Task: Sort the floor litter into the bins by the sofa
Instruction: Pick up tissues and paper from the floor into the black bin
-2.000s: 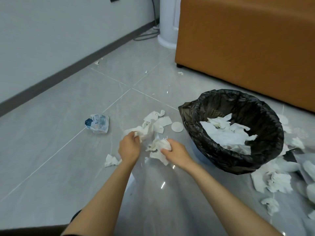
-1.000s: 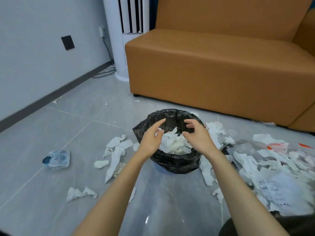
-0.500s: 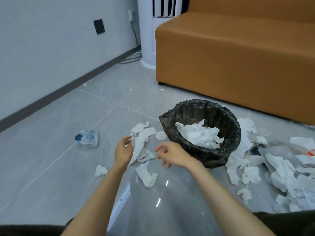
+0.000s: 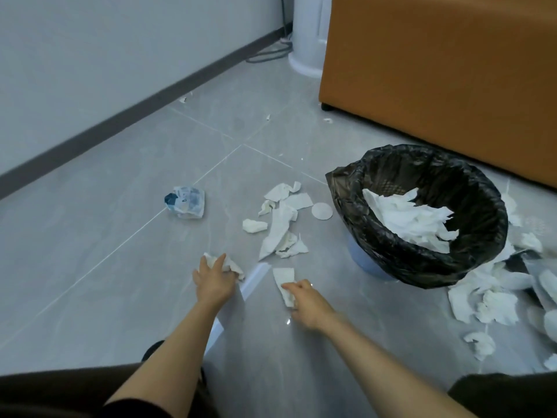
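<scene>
One tissue (image 4: 233, 266) in left hand (image 4: 213, 282), paper strip (image 4: 284, 277) pinched by right hand (image 4: 308, 300)

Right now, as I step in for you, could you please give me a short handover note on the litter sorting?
Left hand grips a crumpled tissue on the floor.
Right hand pinches a tissue strip beside it.
Done: the black-lined bin by the sofa holds white tissues; no second bin is in view.
Left: both held pieces, the tissue scraps, round disc and blue-and-white packet left of the bin, and the paper heap on its right.
</scene>
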The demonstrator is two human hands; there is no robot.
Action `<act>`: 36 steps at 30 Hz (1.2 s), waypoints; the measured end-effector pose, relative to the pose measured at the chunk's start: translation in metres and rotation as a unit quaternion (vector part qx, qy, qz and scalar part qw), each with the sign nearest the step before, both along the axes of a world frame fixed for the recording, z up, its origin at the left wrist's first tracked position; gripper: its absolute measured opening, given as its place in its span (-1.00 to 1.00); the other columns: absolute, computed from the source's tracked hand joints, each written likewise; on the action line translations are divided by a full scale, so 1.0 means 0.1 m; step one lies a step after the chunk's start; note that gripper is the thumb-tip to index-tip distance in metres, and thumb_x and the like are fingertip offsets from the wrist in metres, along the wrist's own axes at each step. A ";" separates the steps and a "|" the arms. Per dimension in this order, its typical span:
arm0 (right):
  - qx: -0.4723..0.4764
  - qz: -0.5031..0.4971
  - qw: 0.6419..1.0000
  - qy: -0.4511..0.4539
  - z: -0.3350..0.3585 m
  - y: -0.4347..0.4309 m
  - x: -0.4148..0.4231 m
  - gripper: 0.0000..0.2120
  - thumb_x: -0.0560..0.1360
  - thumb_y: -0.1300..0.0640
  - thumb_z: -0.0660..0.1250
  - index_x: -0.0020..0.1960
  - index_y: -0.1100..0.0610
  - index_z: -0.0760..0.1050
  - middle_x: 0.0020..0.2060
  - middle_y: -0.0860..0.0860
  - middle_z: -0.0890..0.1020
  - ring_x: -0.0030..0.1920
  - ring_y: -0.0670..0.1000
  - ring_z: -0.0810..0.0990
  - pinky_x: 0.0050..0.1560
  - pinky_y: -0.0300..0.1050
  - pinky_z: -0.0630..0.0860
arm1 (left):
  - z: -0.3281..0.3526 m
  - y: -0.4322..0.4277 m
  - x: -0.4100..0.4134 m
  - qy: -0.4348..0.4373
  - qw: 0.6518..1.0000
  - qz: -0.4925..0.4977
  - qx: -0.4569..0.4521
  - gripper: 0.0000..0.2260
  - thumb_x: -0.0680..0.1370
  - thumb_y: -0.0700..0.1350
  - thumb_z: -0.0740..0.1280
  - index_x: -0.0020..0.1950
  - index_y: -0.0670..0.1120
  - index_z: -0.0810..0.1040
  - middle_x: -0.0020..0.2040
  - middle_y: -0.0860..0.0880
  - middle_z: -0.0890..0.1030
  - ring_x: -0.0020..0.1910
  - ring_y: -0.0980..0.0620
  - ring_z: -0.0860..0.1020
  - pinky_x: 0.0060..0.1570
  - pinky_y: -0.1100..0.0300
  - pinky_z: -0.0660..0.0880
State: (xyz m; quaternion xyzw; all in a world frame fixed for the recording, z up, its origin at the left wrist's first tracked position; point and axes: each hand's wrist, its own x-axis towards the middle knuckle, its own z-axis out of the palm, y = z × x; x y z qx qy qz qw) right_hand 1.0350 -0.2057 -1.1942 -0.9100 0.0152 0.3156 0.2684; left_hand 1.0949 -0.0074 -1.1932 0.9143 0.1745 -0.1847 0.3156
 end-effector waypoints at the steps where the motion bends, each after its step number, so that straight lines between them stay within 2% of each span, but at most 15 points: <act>1: -0.005 -0.001 1.000 -0.005 -0.04 0.00 -0.03 -0.44 0.50 0.27 0.22 0.45 0.01 0.23 0.31 0.09 0.27 0.29 0.15 0.39 0.31 -0.06 0.36 | -0.03 0.02 0.01 0.002 1.000 -0.020 0.009 -0.53 0.58 -0.08 0.23 0.48 0.03 0.23 0.54 -0.18 0.03 0.51 -0.20 -0.01 0.44 0.05 -0.02; 5: -0.022 0.003 0.999 -0.031 -0.11 0.01 -0.09 -0.59 0.49 0.20 0.28 0.31 0.02 0.35 0.22 0.07 0.34 0.20 0.14 0.45 0.15 -0.12 0.40 | -0.10 -0.02 -0.04 -0.015 0.996 -0.083 0.024 -0.56 0.54 -0.07 0.29 0.42 -0.02 0.34 0.41 -0.16 0.30 0.40 -0.19 0.22 0.37 0.09 0.15; 8: -0.033 0.012 0.999 -0.035 -0.12 0.01 -0.11 -0.69 0.49 0.15 0.28 0.22 0.02 0.39 0.18 0.07 0.41 0.15 0.13 0.48 0.09 -0.15 0.39 | -0.12 -0.09 -0.12 -0.020 0.993 -0.108 0.037 -0.66 0.53 -0.04 0.31 0.30 -0.02 0.45 0.29 -0.11 0.31 0.32 -0.16 0.24 0.24 0.06 0.31; 12: -0.041 -0.001 0.998 -0.042 -0.10 -0.01 -0.15 -0.78 0.51 0.11 0.27 0.15 0.06 0.45 0.14 0.09 0.50 0.14 0.13 0.50 0.02 -0.18 0.38 | -0.10 -0.17 -0.17 -0.010 0.987 -0.152 0.054 -0.78 0.49 -0.23 0.31 0.12 -0.09 0.56 0.14 -0.12 0.38 0.20 -0.14 0.35 0.09 0.16 0.36; 15: -0.007 -0.048 0.997 -0.054 0.01 -0.04 -0.13 -0.78 0.48 0.10 0.32 0.12 0.08 0.50 0.09 0.09 0.56 0.12 0.11 0.53 -0.04 -0.17 0.41 | -0.06 -0.22 -0.16 -0.018 0.993 -0.114 0.016 -0.81 0.49 -0.28 0.26 0.04 -0.15 0.59 0.03 -0.13 0.48 0.10 -0.17 0.48 -0.02 0.19 0.35; 17: 0.030 -0.092 0.991 -0.094 0.16 -0.07 -0.06 -0.81 0.46 0.09 0.34 0.06 0.06 0.52 0.00 0.06 0.58 0.02 0.08 0.56 -0.14 -0.18 0.39 | 0.02 -0.27 -0.12 -0.043 0.996 -0.070 -0.022 -0.82 0.50 -0.31 0.25 0.02 -0.20 0.60 0.03 -0.18 0.59 0.06 -0.16 0.53 -0.10 0.22 0.34; 19: 0.079 -0.131 0.977 -0.149 0.36 -0.10 0.03 -0.86 0.46 0.09 0.35 0.02 0.03 0.54 -0.08 0.01 0.57 -0.09 0.01 0.55 -0.20 -0.26 0.38 | 0.16 -0.35 -0.04 -0.074 0.995 -0.021 -0.060 -0.83 0.49 -0.32 0.25 0.01 -0.22 0.59 0.01 -0.18 0.63 0.03 -0.15 0.56 -0.13 0.24 0.34; 20: 0.101 -0.145 0.968 -0.177 0.50 -0.13 0.07 -0.86 0.46 0.09 0.36 0.01 0.02 0.54 -0.10 -0.02 0.56 -0.13 -0.04 0.52 -0.23 -0.35 0.36 | 0.26 -0.41 0.01 -0.091 0.992 0.001 -0.084 -0.84 0.50 -0.32 0.26 0.01 -0.22 0.59 0.00 -0.18 0.63 0.02 -0.15 0.56 -0.11 0.23 0.36; 21: 0.119 -0.154 0.960 -0.201 0.61 -0.14 0.12 -0.86 0.46 0.08 0.36 0.02 0.01 0.54 -0.11 -0.04 0.55 -0.15 -0.08 0.49 -0.26 -0.45 0.31 | 0.34 -0.46 0.06 -0.103 0.988 0.024 -0.108 -0.85 0.50 -0.30 0.27 0.01 -0.21 0.58 -0.01 -0.17 0.63 0.01 -0.14 0.57 -0.10 0.20 0.38; 24: 0.154 -0.175 0.934 -0.271 1.02 -0.24 0.23 -0.84 0.46 0.08 0.37 0.04 0.00 0.54 -0.09 -0.03 0.54 -0.14 -0.13 0.48 -0.23 -0.53 0.32 | 0.65 -0.64 0.23 -0.159 0.972 0.059 -0.161 -0.90 0.49 -0.26 0.33 -0.03 -0.17 0.57 -0.03 -0.14 0.63 -0.01 -0.12 0.57 -0.05 0.17 0.42; 29: 0.178 -0.238 0.869 -0.395 1.64 -0.62 0.28 -0.88 0.45 0.11 0.40 -0.03 -0.04 0.55 -0.15 -0.03 0.53 -0.15 -0.26 0.47 -0.19 -0.53 0.31 | 1.29 -1.10 0.36 -0.267 0.933 0.032 -0.239 -0.86 0.48 -0.30 0.31 -0.06 -0.07 0.51 -0.13 -0.02 0.57 -0.12 0.02 0.54 -0.17 0.27 0.40; 33: 0.132 -0.300 0.841 -0.431 1.84 -1.04 0.20 -0.89 0.47 0.10 0.37 0.00 0.01 0.56 -0.15 -0.02 0.52 -0.12 -0.16 0.46 -0.18 -0.52 0.29 | 1.64 -1.58 0.39 -0.315 0.906 -0.022 -0.282 -0.85 0.53 -0.28 0.27 0.05 -0.13 0.56 -0.03 -0.04 0.60 -0.12 0.06 0.53 -0.13 0.22 0.47; 36: 0.088 -0.353 0.829 -0.425 1.86 -1.36 0.06 -0.87 0.47 0.13 0.37 0.02 0.01 0.55 -0.10 0.02 0.54 -0.09 -0.09 0.47 -0.20 -0.45 0.31 | 1.82 -1.97 0.33 -0.329 0.894 -0.081 -0.295 -0.88 0.54 -0.24 0.28 0.03 -0.12 0.57 -0.01 -0.05 0.61 -0.15 0.08 0.53 -0.11 0.25 0.46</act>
